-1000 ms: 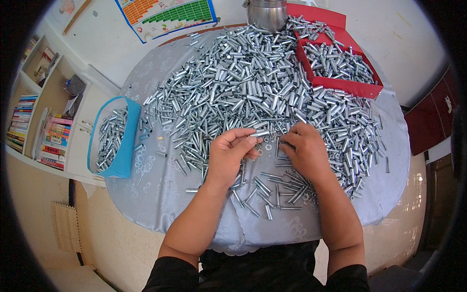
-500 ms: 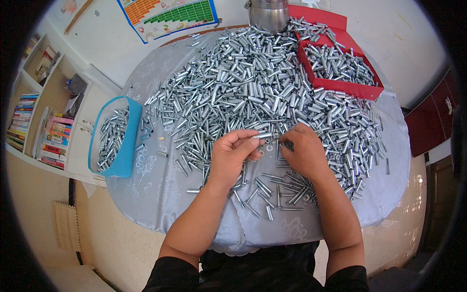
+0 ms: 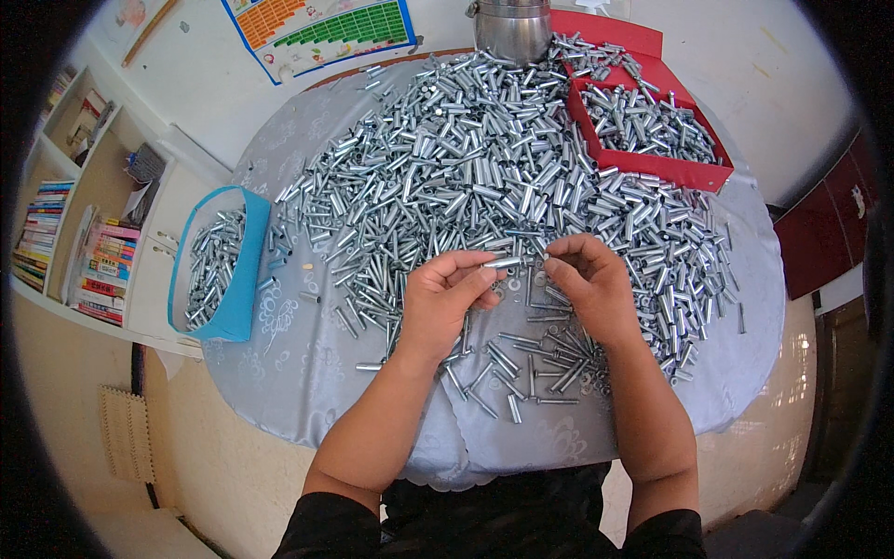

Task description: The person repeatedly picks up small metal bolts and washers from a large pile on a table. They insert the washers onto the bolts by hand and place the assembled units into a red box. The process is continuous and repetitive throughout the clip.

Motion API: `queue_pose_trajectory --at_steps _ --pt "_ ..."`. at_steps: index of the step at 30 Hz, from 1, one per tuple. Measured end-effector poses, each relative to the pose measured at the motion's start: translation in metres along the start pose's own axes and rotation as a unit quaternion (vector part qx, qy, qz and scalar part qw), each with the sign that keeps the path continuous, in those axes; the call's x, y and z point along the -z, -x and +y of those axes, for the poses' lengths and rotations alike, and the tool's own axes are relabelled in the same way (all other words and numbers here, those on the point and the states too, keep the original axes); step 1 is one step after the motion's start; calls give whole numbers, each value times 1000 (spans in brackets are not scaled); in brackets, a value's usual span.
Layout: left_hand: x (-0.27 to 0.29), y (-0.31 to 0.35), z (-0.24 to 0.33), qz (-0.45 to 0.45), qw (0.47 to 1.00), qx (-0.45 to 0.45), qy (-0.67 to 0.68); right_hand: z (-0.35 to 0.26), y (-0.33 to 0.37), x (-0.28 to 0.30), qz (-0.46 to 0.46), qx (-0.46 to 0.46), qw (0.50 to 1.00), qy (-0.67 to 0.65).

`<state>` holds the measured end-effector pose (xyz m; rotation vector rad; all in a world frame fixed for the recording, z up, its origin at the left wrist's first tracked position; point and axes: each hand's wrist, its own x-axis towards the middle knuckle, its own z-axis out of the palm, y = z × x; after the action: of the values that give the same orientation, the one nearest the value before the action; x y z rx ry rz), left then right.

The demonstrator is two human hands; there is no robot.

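My left hand (image 3: 441, 303) pinches a shiny metal sleeve (image 3: 504, 263) between thumb and fingers, its free end pointing right. Just across from that end, my right hand (image 3: 596, 291) has thumb and forefinger pressed together at a tiny pale piece, too small to name. Both hands are above the near edge of a big heap of metal sleeves and bolts (image 3: 447, 177). Between my forearms lie loose bolts (image 3: 533, 373) and several small washers on the cloth.
A blue fabric bin (image 3: 244, 270) with metal parts stands at the left. At the back right is a red box (image 3: 666, 170) full of sleeves, with a steel pot (image 3: 514, 33) beside it. A silvery tablecloth (image 3: 307, 391) covers the round table; a bookshelf (image 3: 112, 200) stands beyond.
My right hand has risen from the parts and turned, its thumb and forefinger now close to the sleeve's end. My left hand has stayed in place with the metal sleeve.
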<state>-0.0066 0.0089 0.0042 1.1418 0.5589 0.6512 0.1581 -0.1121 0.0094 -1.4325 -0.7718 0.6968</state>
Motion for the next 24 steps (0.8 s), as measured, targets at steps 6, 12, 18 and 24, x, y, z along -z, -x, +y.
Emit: queue_pose_trajectory --at_steps 6,12,18,24 --pt "0 1 0 -12 1000 -5 -8 1 0 -6 -33 1 997 -72" --pt "-1 2 0 -23 1000 -9 -19 -1 3 -6 -34 -11 998 -61" --pt "-2 3 -1 -36 999 -18 -29 -3 4 -8 -29 -9 1000 2" --pt "-3 5 2 -59 998 -13 -23 1 6 -1 -25 3 994 104"
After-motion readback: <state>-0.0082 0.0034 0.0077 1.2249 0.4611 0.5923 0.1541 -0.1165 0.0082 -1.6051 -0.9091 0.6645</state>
